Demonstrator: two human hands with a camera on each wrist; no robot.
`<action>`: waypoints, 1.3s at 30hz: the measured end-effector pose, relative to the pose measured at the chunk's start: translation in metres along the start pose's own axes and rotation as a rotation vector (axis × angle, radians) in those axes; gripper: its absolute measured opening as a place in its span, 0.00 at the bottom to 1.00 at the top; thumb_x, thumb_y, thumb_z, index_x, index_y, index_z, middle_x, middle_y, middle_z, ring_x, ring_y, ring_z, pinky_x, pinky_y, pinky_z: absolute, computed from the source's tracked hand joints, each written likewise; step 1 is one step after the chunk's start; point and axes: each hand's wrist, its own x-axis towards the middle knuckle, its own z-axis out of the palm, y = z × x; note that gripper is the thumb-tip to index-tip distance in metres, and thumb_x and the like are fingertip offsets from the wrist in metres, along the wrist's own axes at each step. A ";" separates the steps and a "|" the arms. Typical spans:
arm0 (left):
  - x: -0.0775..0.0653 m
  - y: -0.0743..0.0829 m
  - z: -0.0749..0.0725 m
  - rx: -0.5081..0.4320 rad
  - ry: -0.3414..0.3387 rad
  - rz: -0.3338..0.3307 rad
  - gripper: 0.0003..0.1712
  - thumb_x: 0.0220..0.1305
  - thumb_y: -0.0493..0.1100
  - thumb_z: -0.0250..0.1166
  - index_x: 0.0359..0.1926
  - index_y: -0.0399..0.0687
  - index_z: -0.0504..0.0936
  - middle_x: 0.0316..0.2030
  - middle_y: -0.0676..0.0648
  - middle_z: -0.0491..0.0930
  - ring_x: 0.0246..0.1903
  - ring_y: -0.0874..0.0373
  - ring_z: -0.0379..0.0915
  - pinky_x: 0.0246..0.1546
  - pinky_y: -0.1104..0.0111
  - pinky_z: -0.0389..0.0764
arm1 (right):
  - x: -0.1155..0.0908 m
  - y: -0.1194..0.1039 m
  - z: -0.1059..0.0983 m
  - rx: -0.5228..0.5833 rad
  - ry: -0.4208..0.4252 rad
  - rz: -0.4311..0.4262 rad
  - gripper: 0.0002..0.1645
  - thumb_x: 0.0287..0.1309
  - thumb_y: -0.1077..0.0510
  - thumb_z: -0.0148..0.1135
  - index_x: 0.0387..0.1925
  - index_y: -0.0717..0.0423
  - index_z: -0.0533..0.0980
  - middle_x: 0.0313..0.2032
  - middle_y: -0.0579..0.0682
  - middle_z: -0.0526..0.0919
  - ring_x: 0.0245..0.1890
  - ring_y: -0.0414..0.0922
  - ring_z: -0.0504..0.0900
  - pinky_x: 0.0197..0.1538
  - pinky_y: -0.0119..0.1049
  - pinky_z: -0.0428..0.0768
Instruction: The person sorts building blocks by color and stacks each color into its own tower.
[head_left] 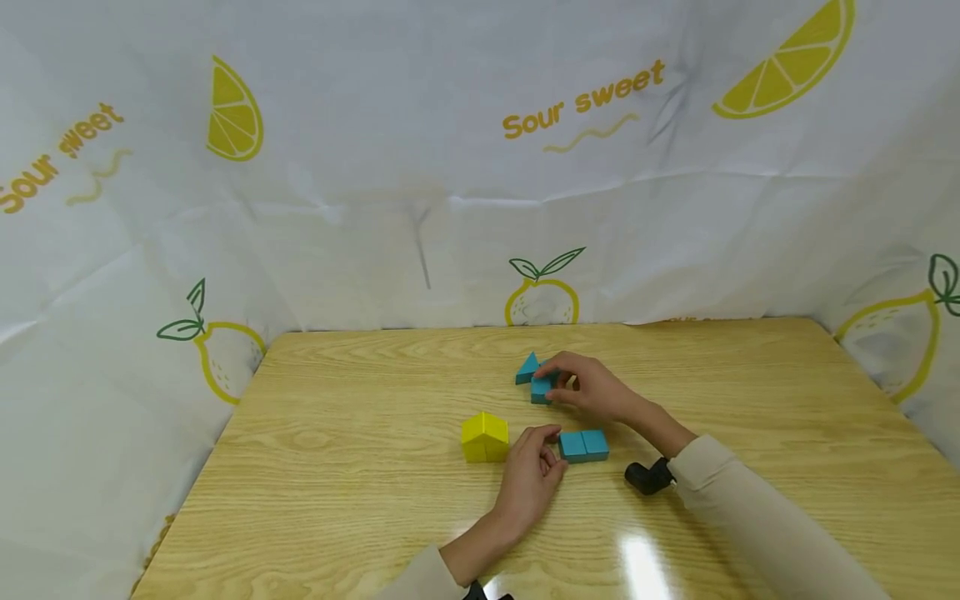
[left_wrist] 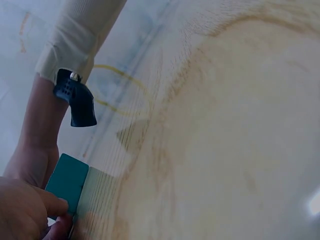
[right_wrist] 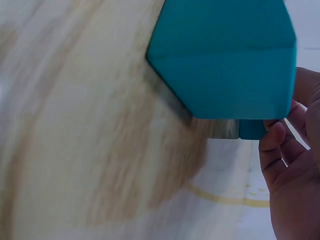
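My left hand pinches the left end of two blue blocks that lie side by side, with its index finger at the back corner and thumb at the front. In the left wrist view, fingertips of my left hand overlap a blue block. Farther back, my right hand grips a small blue block between thumb and fingers. A blue triangular block stands just left of it; another blue piece is partly hidden behind the fingers. In the right wrist view, the blue pair fills the foreground.
Left of my left hand stands a small yellow block structure with a pointed top. Everything is on a wood-grain table. White lemon-print sheeting hangs behind and at the sides. A black wrist camera sits below my right wrist.
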 end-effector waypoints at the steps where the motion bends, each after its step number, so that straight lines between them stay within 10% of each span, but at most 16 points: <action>1: 0.000 0.000 0.000 0.001 0.000 0.001 0.23 0.54 0.26 0.68 0.51 0.33 0.75 0.41 0.44 0.77 0.25 0.66 0.68 0.26 0.79 0.71 | -0.001 0.000 0.000 0.002 0.004 0.004 0.17 0.59 0.62 0.65 0.51 0.55 0.77 0.46 0.49 0.79 0.35 0.43 0.78 0.36 0.36 0.78; 39: 0.001 0.000 0.000 -0.011 0.004 -0.027 0.23 0.54 0.26 0.68 0.51 0.35 0.76 0.41 0.45 0.77 0.25 0.64 0.69 0.27 0.80 0.70 | -0.041 0.021 -0.006 0.105 0.077 0.235 0.22 0.56 0.54 0.69 0.51 0.54 0.76 0.33 0.47 0.79 0.31 0.43 0.77 0.34 0.35 0.76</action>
